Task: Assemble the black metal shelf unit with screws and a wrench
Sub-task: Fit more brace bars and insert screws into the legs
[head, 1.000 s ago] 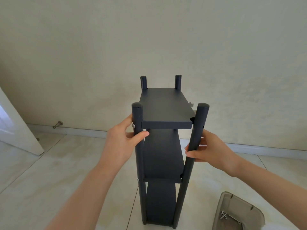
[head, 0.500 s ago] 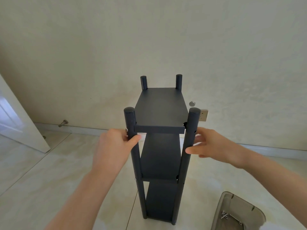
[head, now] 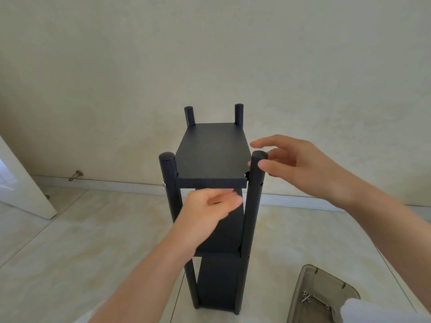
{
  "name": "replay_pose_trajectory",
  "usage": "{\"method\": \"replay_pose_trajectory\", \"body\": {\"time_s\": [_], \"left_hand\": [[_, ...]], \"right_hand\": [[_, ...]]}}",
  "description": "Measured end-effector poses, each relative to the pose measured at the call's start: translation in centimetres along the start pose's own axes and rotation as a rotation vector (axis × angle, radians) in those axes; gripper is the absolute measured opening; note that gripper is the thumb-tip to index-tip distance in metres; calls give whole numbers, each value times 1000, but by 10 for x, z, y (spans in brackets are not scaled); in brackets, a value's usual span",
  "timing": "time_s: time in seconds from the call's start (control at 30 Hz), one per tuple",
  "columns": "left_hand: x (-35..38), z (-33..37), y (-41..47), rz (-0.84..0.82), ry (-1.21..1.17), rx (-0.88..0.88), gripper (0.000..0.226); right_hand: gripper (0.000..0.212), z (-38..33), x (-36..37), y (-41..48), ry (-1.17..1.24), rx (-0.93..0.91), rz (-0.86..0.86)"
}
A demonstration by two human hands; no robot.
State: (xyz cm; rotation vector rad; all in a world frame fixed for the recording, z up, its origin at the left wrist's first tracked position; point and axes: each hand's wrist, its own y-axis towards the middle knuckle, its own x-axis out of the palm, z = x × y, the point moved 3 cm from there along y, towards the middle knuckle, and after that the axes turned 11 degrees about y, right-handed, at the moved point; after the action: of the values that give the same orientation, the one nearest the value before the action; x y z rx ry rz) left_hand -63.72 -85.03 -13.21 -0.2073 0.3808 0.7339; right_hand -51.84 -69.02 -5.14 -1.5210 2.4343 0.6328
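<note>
Right hand (head: 300,169), fingers spread, hovers at the front right post (head: 253,206); left hand (head: 205,213), blurred, fingers loose, grips nothing below the top shelf (head: 212,157). Shelf unit (head: 219,280) stands upright on the floor (head: 81,241), three shelves fitted. Judged nearly complete; loose screws (head: 305,297) lie in the tray (head: 326,285).

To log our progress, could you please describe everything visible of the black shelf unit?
The black shelf unit stands upright on the tiled floor: matte, metal-looking, four round capped posts, three flat shelves. A silver screw shows on the near left post; the near right post has holes that look empty. The right hand brackets that post's top, contact unclear; the blurred left hand hovers in front.
</note>
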Motion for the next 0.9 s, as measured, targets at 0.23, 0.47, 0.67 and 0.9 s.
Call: {"method": "replay_pose_trajectory", "body": {"time_s": [0.23,0.47,0.67,0.9], "left_hand": [[30,9,12,-116,-538,61,16],[36,9,19,-45,-583,88,23],[35,7,23,-27,-558,116,27],[41,7,28,-14,-524,113,40]], "right_hand": [[19,-7,-2,-2,-56,-21,-28],[19,-9,-3,0,-83,-63,-2],[19,-2,-3,3,-80,-51,17],[19,-1,-5,2,-92,-77,54]]}}
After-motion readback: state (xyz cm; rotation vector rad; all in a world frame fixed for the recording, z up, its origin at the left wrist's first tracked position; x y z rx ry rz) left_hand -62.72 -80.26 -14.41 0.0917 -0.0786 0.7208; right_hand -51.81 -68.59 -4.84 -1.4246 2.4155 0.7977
